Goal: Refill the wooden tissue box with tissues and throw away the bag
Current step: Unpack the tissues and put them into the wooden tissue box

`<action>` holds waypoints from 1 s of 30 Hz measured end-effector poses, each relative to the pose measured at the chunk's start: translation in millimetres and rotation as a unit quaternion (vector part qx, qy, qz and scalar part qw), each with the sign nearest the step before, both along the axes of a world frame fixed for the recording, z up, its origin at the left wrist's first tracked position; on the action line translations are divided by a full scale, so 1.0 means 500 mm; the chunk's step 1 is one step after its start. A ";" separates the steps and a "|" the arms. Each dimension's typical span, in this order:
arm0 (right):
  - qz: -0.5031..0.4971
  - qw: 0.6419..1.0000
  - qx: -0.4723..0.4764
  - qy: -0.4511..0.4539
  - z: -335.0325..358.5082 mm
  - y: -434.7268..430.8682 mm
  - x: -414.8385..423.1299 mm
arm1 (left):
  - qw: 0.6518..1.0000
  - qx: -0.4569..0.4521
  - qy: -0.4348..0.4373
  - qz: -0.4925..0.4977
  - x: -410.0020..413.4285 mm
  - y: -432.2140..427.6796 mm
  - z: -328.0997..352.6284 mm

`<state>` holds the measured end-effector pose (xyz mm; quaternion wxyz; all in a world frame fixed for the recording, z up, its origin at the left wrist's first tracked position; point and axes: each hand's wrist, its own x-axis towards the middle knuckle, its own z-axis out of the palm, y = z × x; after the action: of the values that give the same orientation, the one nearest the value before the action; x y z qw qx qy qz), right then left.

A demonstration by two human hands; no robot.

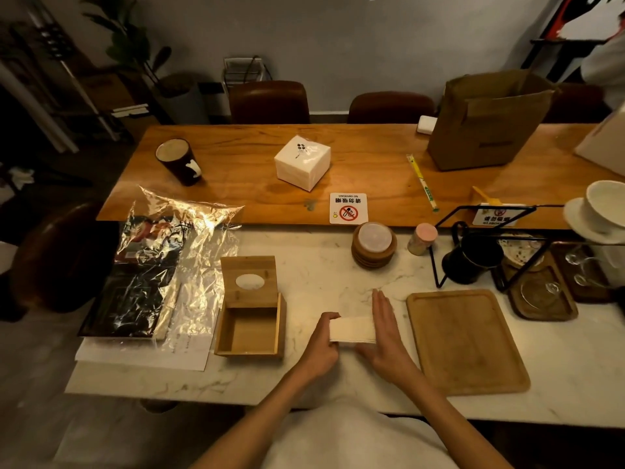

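The wooden tissue box [249, 333] stands open and empty on the marble table, its lid [249, 280] with an oval hole tipped back behind it. Just right of the box I hold a white stack of tissues [353, 330] between both hands. My left hand [321, 340] grips its left end with curled fingers. My right hand [385, 330] lies flat against its right side, fingers straight. The crinkled clear plastic bag [189, 252] lies to the left of the box. A wrapped white tissue pack [302, 162] sits on the far wooden table.
A wooden tray [466, 340] lies right of my hands. Stacked coasters [373, 247], a small jar [422, 238], a black wire stand [487, 245] and cups fill the right. A dark cup [179, 162], a no-smoking sign [348, 208] and a cardboard box [487, 123] sit farther back.
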<state>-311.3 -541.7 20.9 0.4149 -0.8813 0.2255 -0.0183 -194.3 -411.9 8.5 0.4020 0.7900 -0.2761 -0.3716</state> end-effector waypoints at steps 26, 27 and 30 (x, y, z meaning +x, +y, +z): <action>-0.320 0.583 0.743 -0.074 -0.002 0.064 0.044 | 0.992 0.016 0.062 0.105 0.354 0.266 0.103; -0.311 0.606 0.729 -0.070 0.011 0.071 0.055 | 0.992 0.014 0.089 0.088 0.362 0.268 0.110; -0.232 0.751 0.617 -0.025 0.094 0.099 0.122 | 0.991 0.016 0.125 0.047 0.387 0.270 0.133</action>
<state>-250.1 -492.1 67.9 0.8573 -0.3533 0.3744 0.0068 -0.8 -277.0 75.2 0.4379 0.7557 -0.1807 -0.4522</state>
